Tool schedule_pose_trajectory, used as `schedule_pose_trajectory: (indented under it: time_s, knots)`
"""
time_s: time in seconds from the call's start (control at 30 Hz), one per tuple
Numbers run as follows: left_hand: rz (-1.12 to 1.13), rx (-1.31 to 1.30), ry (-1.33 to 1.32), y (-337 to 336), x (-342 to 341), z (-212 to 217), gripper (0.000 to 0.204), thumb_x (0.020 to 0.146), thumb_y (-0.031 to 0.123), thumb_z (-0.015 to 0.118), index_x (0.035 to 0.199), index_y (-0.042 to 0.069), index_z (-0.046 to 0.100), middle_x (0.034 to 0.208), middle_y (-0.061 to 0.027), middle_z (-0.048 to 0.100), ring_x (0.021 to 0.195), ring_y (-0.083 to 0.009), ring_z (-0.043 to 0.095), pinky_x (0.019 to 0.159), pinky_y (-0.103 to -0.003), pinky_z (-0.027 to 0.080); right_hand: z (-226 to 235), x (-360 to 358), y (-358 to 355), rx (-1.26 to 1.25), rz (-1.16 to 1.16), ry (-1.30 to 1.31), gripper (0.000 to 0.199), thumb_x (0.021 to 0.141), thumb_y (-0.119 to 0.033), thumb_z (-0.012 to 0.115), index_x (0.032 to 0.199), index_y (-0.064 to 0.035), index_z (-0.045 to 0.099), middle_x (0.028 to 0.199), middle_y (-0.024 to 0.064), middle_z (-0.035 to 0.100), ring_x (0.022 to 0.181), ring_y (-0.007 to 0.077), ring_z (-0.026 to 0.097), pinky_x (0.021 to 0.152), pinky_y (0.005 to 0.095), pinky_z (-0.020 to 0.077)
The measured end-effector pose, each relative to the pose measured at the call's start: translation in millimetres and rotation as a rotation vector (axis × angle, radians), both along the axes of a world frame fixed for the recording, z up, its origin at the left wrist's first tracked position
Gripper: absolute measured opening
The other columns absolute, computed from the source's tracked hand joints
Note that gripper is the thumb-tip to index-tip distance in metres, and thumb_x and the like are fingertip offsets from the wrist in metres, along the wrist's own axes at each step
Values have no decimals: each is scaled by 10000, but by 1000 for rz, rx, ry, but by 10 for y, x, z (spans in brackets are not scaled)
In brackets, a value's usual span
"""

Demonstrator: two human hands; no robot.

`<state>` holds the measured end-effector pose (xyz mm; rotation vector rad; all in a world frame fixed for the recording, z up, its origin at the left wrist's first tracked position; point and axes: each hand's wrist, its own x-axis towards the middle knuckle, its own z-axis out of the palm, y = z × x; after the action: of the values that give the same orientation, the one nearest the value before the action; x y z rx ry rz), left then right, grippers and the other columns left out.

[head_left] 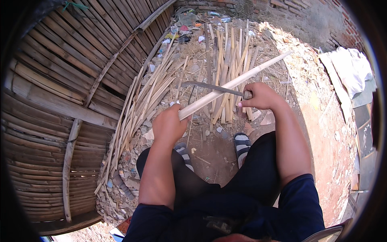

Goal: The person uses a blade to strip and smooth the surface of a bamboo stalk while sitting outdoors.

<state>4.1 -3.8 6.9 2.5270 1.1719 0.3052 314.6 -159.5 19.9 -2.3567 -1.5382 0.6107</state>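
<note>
Rubble ground (334, 129): one knife (213, 86) across one pale strip (242, 79).

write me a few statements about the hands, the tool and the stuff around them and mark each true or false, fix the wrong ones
1. The right hand holds a knife. True.
2. Only one hand is holding something. False: the left hand grips the pale strip near one end.
3. In this view, the knife crosses the pale strip. True.
4. The person is barefoot. False: there are sandals on both feet.
5. More loose strips lie on the ground beyond the feet. True.
6. The left side of the picture shows only open ground. False: a slatted wall stands there.
</note>
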Motion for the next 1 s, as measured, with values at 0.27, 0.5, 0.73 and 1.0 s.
schedule_pose_trajectory:
  time_s: [0.27,0.5,0.73,1.0]
  knots:
    - [15,51,-73,37,-9,-55,341,909,361,813,1101,82,774,902,-187,766,882,-418,737,780,-511,559,0,-63,20,221,10,-91,452,773,-317,896,1063,-12,730,858,212,712,825,389,711,755,476,546]
    - [18,66,-124,52,15,-70,327,921,344,799,1102,73,770,905,-199,761,890,-425,736,782,-517,558,74,-50,37,175,-70,11,408,785,-199,749,1146,-8,724,1035,259,739,1020,457,710,909,513,564]
    - [-38,98,-106,64,-10,-132,307,914,340,805,1035,62,759,901,-202,754,882,-427,728,771,-525,553,5,-343,156,153,149,-51,337,763,-241,827,1015,-45,720,846,190,733,843,399,727,749,498,557]
    - [-15,102,-163,38,1,-84,295,915,350,804,1006,72,759,861,-194,746,854,-430,723,751,-526,548,-182,12,125,305,5,56,378,794,-254,890,1036,-24,712,826,186,695,792,320,683,723,445,514]
